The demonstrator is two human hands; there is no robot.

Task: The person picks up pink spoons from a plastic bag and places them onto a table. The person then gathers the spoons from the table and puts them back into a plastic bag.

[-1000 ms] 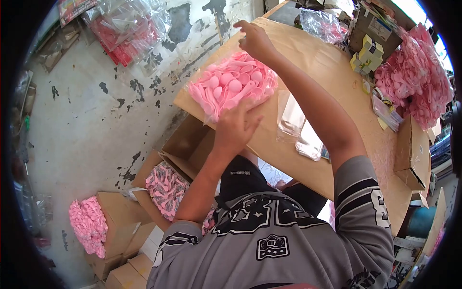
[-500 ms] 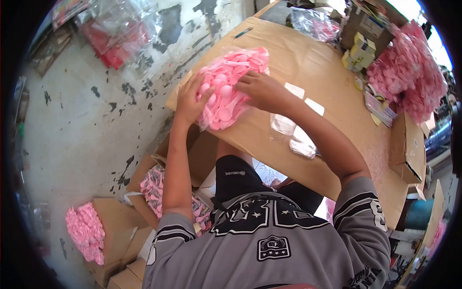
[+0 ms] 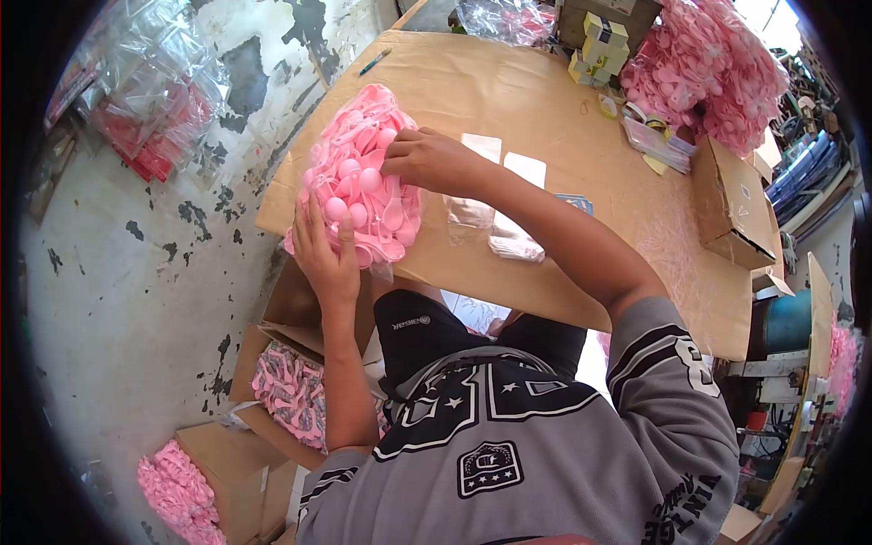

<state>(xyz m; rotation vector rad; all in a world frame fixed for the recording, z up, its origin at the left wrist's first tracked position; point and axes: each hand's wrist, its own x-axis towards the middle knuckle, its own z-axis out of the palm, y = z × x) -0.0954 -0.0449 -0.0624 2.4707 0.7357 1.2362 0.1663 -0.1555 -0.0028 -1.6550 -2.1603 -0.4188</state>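
Observation:
A clear plastic bag full of pink plastic spoons lies at the left end of the table. My left hand rests against the near left side of the bag, its fingers stretched out over the film. At the bag's right edge, my right hand has its fingers bent and closed on the film, next to the spoons; its fingertips are partly hidden. Right of the bag lie two stacks of small clear bags, partly covered by my right forearm.
Brown paper covers the table. A pen lies near its far left edge. At the back right are a large pink spoon heap, small yellow boxes and a carton. Below left, cartons stand beside bagged pink spoons.
The camera view has shifted, so the table and the bag appear farther left. Both hands stay at the bag; the spoons inside lie somewhat differently, and my left hand sits lower along its side.

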